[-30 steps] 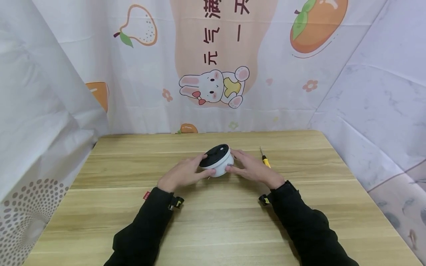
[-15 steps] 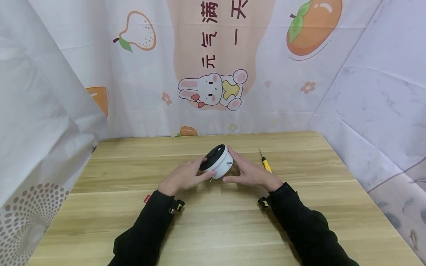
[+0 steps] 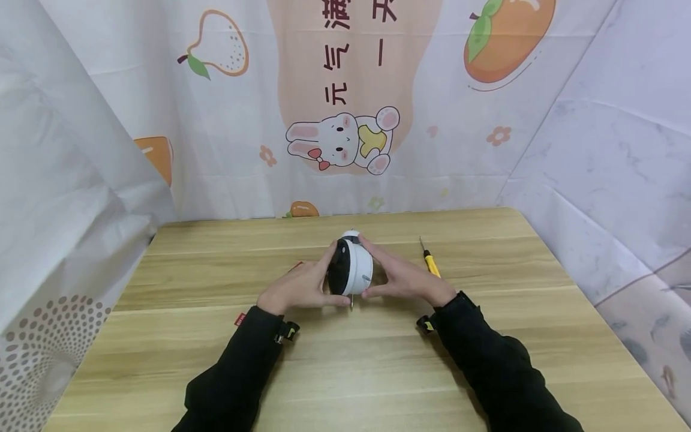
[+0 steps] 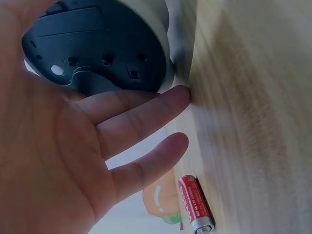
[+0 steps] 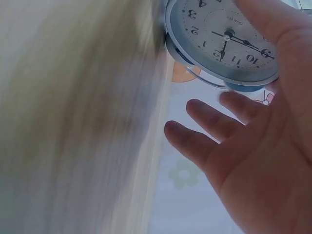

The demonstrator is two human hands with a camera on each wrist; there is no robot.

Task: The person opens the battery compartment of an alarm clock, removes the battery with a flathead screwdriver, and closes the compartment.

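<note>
A white twin-bell alarm clock [image 3: 360, 267] is held between both hands at the far middle of the table, its black back turned left. My left hand [image 3: 302, 287] grips the back side; the left wrist view shows the black back cover [image 4: 122, 44] with its knobs, and two fingers stretched past it. My right hand [image 3: 405, 277] holds the dial side. In the right wrist view the clock face [image 5: 209, 34] shows numerals and hands, with the lower fingers spread apart below it. A red and silver battery [image 4: 195, 202] lies on the table beyond the left hand's fingers.
A yellow and black screwdriver [image 3: 430, 262] lies on the wooden table [image 3: 345, 372], right of the clock and just beyond the right hand. A printed white curtain [image 3: 227, 150] hangs along the table's back edge, with more cloth at both sides.
The clock has turned from its black back facing up to the back facing left, bringing a bell into view at its far end. Both hands shifted their hold with it. The screwdriver has stayed put.
</note>
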